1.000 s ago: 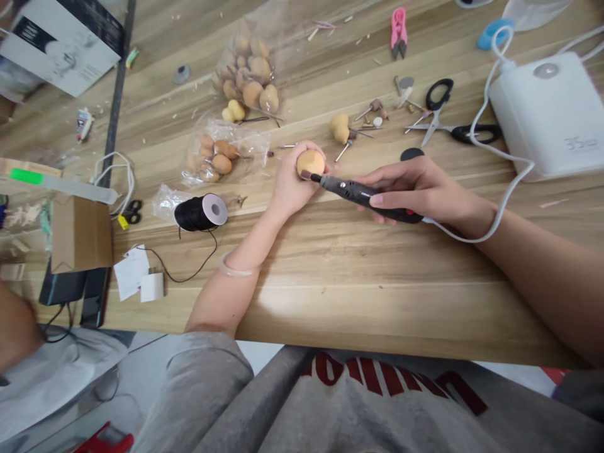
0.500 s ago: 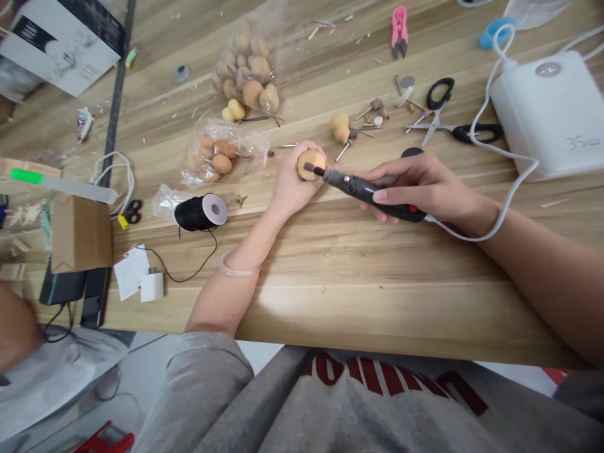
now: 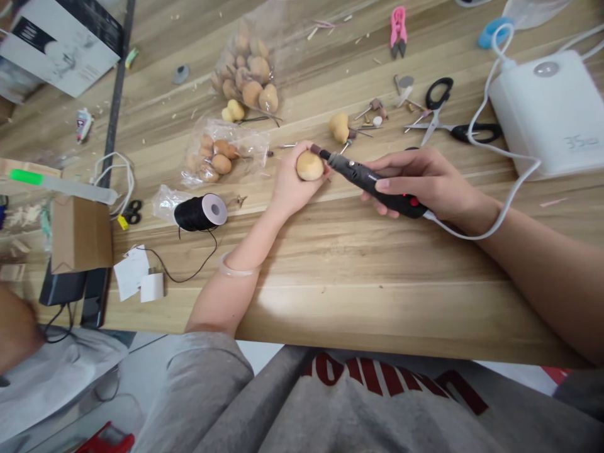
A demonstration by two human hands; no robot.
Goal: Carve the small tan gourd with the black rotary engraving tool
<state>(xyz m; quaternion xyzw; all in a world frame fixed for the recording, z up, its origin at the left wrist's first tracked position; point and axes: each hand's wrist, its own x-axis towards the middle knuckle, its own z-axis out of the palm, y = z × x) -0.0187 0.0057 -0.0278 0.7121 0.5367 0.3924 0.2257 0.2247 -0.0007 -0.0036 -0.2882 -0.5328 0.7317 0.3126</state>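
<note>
Evidently it's sanding mid-frame, left hand [image 3: 290,182] clasping the rounded piece [image 3: 310,167], right hand [image 3: 436,187] gripping the rotary tool [image 3: 352,171], any next pass wanting steadiness.

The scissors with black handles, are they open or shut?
Open. The black-handled metal scissors have their blades crossed and spread, and their handle loops sit far apart.

Lighting: bright, soft; pale glare on the near tabletop [image 3: 358,314]. Distortion: wide-angle, edges stretched. Blur: slight, overall.
</note>
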